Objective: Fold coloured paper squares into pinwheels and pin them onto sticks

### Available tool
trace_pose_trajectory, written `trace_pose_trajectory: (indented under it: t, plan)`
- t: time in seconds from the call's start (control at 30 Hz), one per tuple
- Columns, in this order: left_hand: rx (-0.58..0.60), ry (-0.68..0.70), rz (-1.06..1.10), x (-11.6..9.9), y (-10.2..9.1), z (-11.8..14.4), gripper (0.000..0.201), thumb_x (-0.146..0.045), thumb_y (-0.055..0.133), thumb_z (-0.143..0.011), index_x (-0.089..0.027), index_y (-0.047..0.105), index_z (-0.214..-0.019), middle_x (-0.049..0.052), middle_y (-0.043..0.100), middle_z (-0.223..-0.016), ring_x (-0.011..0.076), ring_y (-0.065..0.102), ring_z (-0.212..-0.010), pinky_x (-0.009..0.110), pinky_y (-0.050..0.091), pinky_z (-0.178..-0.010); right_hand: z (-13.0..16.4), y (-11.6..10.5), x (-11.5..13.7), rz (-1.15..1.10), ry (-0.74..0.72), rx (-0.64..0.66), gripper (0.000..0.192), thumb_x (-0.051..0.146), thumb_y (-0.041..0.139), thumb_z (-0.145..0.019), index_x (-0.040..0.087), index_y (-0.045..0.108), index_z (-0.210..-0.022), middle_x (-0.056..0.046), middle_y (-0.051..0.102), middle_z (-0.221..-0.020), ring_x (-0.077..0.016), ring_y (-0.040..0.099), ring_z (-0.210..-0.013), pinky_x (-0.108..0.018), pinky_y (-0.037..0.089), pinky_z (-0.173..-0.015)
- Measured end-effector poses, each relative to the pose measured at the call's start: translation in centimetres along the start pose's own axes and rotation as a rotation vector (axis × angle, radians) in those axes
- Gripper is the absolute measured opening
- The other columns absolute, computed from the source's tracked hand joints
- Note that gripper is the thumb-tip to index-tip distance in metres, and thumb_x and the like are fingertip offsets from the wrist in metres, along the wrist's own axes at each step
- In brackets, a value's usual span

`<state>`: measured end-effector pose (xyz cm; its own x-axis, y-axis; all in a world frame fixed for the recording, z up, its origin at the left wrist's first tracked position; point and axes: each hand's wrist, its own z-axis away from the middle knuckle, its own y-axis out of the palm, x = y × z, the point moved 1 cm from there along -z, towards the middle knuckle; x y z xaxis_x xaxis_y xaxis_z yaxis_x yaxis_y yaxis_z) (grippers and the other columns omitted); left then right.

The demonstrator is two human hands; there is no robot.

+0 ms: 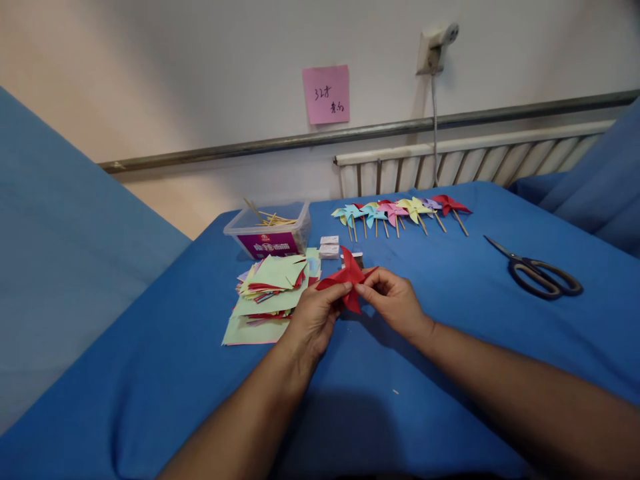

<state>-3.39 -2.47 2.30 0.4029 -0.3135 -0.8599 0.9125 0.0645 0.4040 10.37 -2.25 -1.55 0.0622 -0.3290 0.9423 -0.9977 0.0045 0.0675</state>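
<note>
Both hands hold a folded red paper pinwheel (349, 273) just above the blue table cloth (200, 387). My left hand (315, 317) pinches its left points. My right hand (393, 300) pinches its middle from the right. A messy pile of coloured paper squares (270, 293) lies directly left of my left hand. Small white boxes (329, 247) sit just behind the pinwheel.
A row of finished pinwheels on sticks (400, 213) lies at the back of the table. A clear plastic box with wooden sticks (270, 230) stands at the back left. Black-handled scissors (537, 270) lie on the right. A pink note (326, 94) hangs on the wall.
</note>
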Motion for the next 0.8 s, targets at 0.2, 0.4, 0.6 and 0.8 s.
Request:
trace_pose_trajectory:
  t: [0.2,0.4,0.6,0.8]
  plan:
    - [-0.024,-0.013,-0.021,0.09,0.02,-0.08,0.027,-0.016,0.081,-0.054,-0.01,0.072,-0.079,0.006,0.072,-0.074,0.0147,0.064,-0.066,0.025,0.048,-0.067,0.01,0.05,-0.24,0.034,0.016,-0.033,0.021,0.033,0.069,-0.076,0.019,0.059,-0.064,-0.003,0.062,-0.079,-0.0147,0.057,-0.071,-0.029,0.046,-0.067]
    - [-0.034,-0.004,-0.033,0.02,-0.03,-0.01,0.024,-0.015,0.081,-0.053,-0.01,0.071,-0.075,0.004,0.071,-0.07,0.0138,0.063,-0.063,0.024,0.048,-0.064,0.04,0.26,0.2,0.019,0.08,-0.02,0.024,0.038,0.07,-0.074,0.019,0.059,-0.065,0.001,0.059,-0.065,-0.0117,0.051,-0.059,-0.025,0.042,-0.058]
    - [-0.02,0.012,-0.04,0.12,-0.08,-0.04,0.018,-0.016,0.079,-0.055,-0.011,0.069,-0.069,0.003,0.068,-0.065,0.0136,0.061,-0.06,0.024,0.047,-0.06,0.07,0.27,0.4,0.002,0.143,-0.014,0.028,0.043,0.072,-0.072,0.019,0.058,-0.067,0.003,0.057,-0.059,-0.0106,0.049,-0.053,-0.024,0.039,-0.052]
    - [-0.055,0.016,-0.023,-0.21,-0.16,-0.03,0.02,-0.016,0.08,-0.055,-0.012,0.071,-0.073,0.003,0.07,-0.067,0.0138,0.061,-0.06,0.025,0.048,-0.06,0.18,0.12,0.45,-0.07,0.097,0.042,0.019,0.037,0.068,-0.076,0.02,0.061,-0.074,0.0,0.061,-0.072,-0.0136,0.056,-0.066,-0.028,0.046,-0.065]
